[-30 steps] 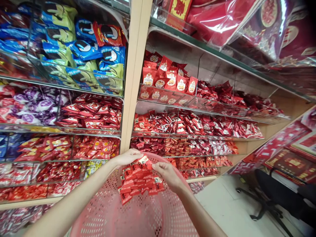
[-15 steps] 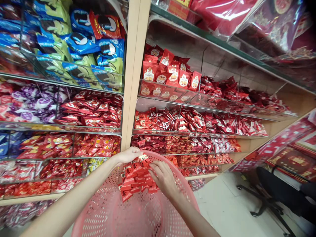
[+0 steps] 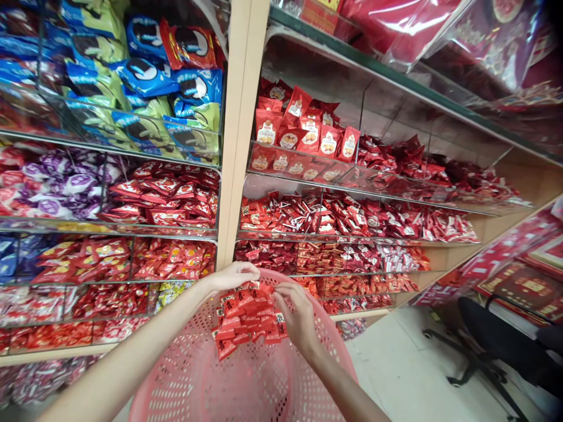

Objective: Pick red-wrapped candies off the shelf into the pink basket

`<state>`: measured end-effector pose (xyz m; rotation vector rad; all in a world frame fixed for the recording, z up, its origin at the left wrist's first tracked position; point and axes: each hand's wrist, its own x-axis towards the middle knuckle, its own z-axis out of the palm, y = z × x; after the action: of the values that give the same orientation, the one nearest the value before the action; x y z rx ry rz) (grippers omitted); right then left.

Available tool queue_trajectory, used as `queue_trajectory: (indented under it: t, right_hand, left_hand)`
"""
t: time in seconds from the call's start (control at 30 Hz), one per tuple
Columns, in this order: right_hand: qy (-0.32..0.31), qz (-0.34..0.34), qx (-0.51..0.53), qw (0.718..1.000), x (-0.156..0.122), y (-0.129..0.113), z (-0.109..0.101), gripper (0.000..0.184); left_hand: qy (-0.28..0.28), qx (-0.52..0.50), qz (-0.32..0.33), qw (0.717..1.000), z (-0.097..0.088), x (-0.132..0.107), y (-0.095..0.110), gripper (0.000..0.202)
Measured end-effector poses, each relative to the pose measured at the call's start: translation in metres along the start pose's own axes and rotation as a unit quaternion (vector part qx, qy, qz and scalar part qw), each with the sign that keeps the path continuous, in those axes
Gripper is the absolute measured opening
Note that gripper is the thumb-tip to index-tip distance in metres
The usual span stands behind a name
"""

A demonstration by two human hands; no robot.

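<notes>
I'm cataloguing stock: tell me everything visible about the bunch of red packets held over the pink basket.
The bunch of red packets is a hanging cluster of small glossy sachets, red with dark characters, some white-ended, overlapping in rows. The left hand grips its top; the right hand touches its right edge. It hangs over the pink basket.

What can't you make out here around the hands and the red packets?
Head view only.
- Bunch of small red plastic packets: print too small.
- Right hand: grip unclear, fingertips hidden at the bunch's edge.
- Pink perforated plastic basket: base cut off by bottom edge.
</notes>
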<state>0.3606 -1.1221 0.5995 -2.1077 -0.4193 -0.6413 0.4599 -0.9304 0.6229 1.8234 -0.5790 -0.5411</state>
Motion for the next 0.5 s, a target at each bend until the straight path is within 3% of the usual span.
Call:
queue_trajectory:
  t: [0.07, 0.2, 0.5]
  right_hand:
    - [0.020, 0.096, 0.097, 0.990, 0.002, -0.001, 0.001, 0.017]
    - [0.048, 0.247, 0.256, 0.933, 0.003, 0.003, 0.006, 0.023]
    - [0.004, 0.365, 0.392, 0.844, 0.001, 0.012, 0.011, 0.031]
  left_hand:
    - [0.004, 0.001, 0.004, 1.000, 0.000, -0.001, 0.003, 0.042]
    - [0.027, 0.019, 0.005, 0.999, 0.000, -0.005, 0.005, 0.050]
    - [-0.021, 0.060, 0.070, 0.996, -0.003, -0.003, 0.004, 0.039]
